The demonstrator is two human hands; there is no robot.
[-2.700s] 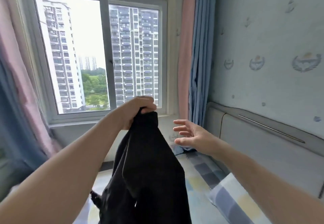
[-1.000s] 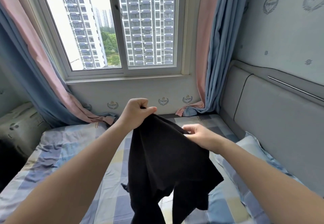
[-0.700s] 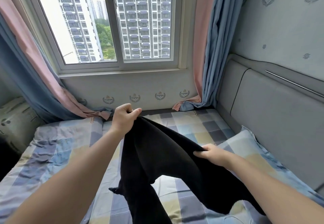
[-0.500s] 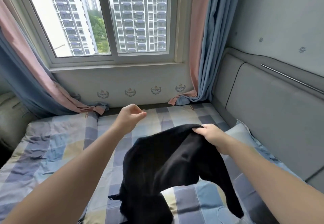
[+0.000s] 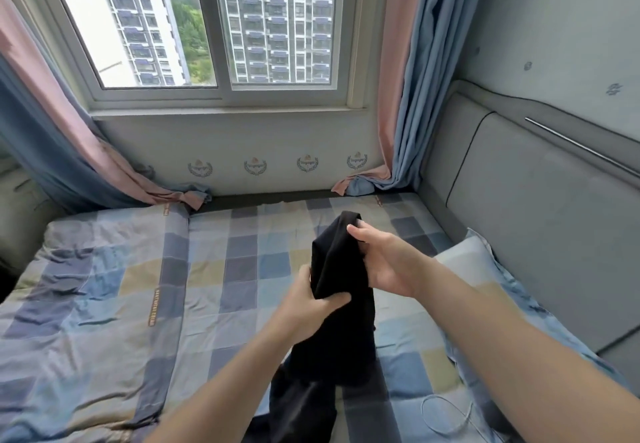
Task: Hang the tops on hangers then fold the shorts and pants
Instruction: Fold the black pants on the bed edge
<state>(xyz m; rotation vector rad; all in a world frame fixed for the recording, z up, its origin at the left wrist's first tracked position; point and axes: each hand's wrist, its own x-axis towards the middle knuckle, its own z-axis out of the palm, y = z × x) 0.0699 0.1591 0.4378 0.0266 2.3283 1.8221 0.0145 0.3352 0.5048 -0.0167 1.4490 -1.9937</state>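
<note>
A wrinkled bedsheet in blue, grey and tan checks covers the bed. Above its middle, the left hand grips a soft, matte black garment, bunched into a long upright column whose lower end trails onto the sheet. The right hand pinches its top. Further right lie a checked pillow and a padded grey headboard.

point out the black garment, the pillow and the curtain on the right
black garment (image 5: 337, 259), head view, upper bunched part between the two hands
pillow (image 5: 474, 252), head view, its pale top corner by the headboard
right-hand curtain (image 5: 415, 79), head view, blue folds beside the window
</note>
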